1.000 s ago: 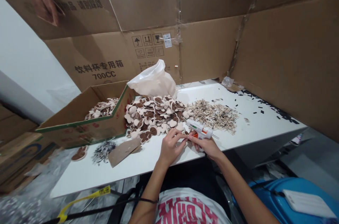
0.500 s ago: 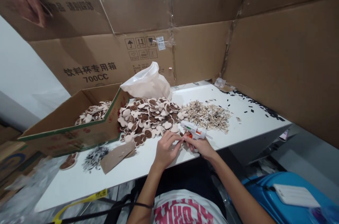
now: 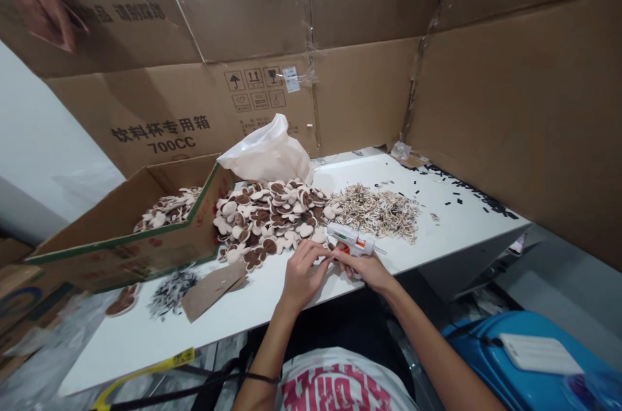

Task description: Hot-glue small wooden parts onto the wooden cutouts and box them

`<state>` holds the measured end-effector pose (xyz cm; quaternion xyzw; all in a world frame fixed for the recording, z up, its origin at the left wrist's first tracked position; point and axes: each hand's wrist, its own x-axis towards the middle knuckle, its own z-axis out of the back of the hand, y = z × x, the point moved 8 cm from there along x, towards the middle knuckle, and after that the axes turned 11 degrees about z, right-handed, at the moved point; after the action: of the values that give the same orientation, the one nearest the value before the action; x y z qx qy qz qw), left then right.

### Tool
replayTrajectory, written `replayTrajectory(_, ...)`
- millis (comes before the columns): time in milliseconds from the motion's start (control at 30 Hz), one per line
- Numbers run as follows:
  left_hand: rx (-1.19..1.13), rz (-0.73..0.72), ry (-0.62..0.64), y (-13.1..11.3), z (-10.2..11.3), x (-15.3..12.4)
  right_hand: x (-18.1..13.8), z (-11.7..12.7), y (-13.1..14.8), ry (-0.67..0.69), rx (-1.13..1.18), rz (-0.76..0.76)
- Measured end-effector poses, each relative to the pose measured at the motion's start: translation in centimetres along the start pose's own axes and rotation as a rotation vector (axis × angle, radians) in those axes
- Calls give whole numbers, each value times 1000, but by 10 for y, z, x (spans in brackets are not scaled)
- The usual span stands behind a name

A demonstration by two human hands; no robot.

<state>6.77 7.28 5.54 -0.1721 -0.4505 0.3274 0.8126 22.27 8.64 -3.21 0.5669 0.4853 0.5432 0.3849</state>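
Note:
My left hand and my right hand meet at the front edge of the white table, fingertips pinched together on a small piece I cannot make out. A white glue gun with an orange trigger lies on the table just beyond my right hand, nozzle pointing right. Right behind my hands spreads a heap of cream and brown mushroom-shaped pieces. To its right lies a pile of thin pale slivers.
An open cardboard box at left holds more mushroom pieces. A white plastic bag sits behind the heap. A cardboard scrap and dark shreds lie at front left. Tall cardboard walls enclose the table. A blue case stands at lower right.
My hands stay pinched together at the same spot by the glue gun. Only the camera has shifted slightly, sliding the scene left.

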Motion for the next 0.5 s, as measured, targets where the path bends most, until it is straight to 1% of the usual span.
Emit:
replayTrajectory(333,5,30,18,-1,-2,0,-1,1,2,10,-57,-12)
replayTrajectory(500,-9,35,12,-2,-1,0,-2,-2,6,37,-71,-7)
